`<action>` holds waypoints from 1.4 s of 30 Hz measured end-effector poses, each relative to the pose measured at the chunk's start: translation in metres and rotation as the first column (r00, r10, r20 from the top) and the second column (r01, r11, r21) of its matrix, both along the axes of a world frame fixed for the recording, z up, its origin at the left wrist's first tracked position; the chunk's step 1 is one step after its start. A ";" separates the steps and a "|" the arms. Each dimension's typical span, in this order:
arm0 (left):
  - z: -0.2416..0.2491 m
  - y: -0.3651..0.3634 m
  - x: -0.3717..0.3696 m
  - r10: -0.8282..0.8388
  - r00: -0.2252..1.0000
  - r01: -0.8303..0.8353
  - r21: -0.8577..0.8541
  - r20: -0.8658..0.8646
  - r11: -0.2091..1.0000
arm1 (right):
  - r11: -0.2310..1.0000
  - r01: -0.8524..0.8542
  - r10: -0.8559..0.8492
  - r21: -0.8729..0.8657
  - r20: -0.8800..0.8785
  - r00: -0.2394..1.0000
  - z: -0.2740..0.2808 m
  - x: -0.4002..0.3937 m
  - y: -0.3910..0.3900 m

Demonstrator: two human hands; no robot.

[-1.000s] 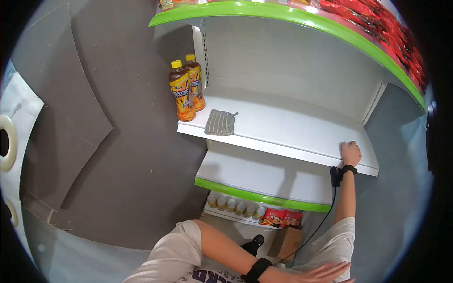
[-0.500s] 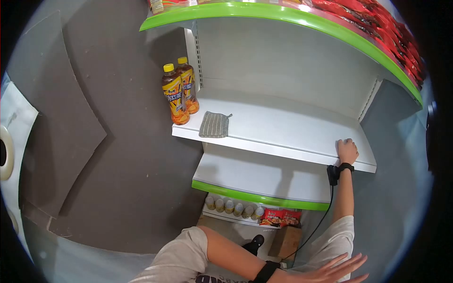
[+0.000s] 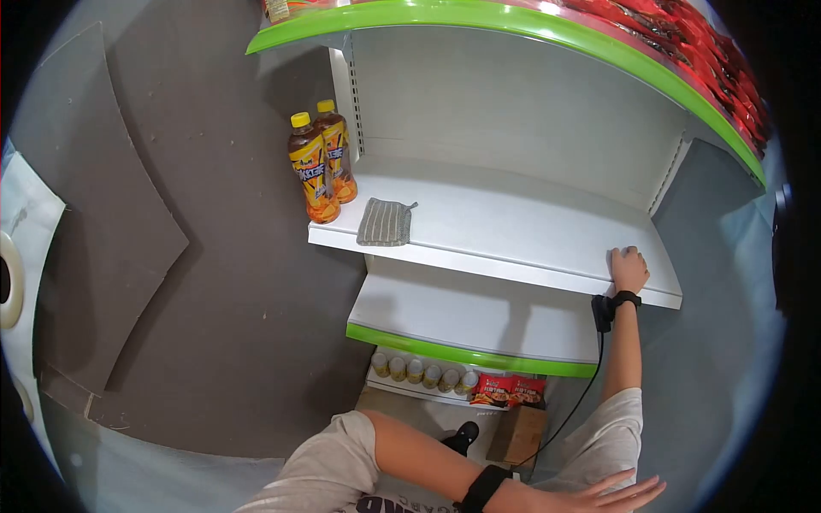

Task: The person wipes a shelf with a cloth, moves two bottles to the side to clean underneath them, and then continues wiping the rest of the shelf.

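My right hand (image 3: pixel 629 270) rests on the right front part of the white shelf (image 3: pixel 513 214), its fingers curled against the surface; whatever may be under them is hidden. Low in the view, my left hand (image 3: pixel 611 498) reaches across my body to the right, fingers spread, holding nothing. A grey striped cloth (image 3: pixel 385 222) lies flat near the shelf's left front edge. Beside it, at the left end, stand two bottles with yellow caps, one in front (image 3: pixel 313 171) and one behind (image 3: pixel 337 154).
Red packets (image 3: pixel 684 51) lie on the green-edged upper shelf (image 3: pixel 479 15). A lower shelf (image 3: pixel 479 312) is below; at the bottom are several cans (image 3: pixel 415 371), red packs (image 3: pixel 492 390) and a cardboard box (image 3: pixel 518 434). A black cable (image 3: pixel 577 406) hangs from my right wrist.
The view has shifted very slightly. My left hand sits a little lower, partly past the bottom edge. My right hand stays at the same place on the shelf.
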State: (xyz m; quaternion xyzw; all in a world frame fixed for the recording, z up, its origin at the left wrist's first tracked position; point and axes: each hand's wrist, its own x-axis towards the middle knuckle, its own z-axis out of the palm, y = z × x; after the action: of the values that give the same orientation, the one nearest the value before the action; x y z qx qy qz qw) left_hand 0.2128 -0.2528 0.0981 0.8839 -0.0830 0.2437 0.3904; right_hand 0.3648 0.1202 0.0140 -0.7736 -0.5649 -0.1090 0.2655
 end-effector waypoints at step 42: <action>-0.010 -0.003 0.002 0.013 0.986 -0.022 -0.050 -0.167 0.999 | 1.000 -0.015 0.015 -0.008 -0.030 0.999 0.002 -0.001 -0.001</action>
State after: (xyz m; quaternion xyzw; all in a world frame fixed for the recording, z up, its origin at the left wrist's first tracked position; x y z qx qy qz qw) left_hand 0.2151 -0.2554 0.0877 0.8915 -0.0362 0.1746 0.4165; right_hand 0.3638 0.1194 0.0159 -0.7719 -0.5673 -0.0932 0.2714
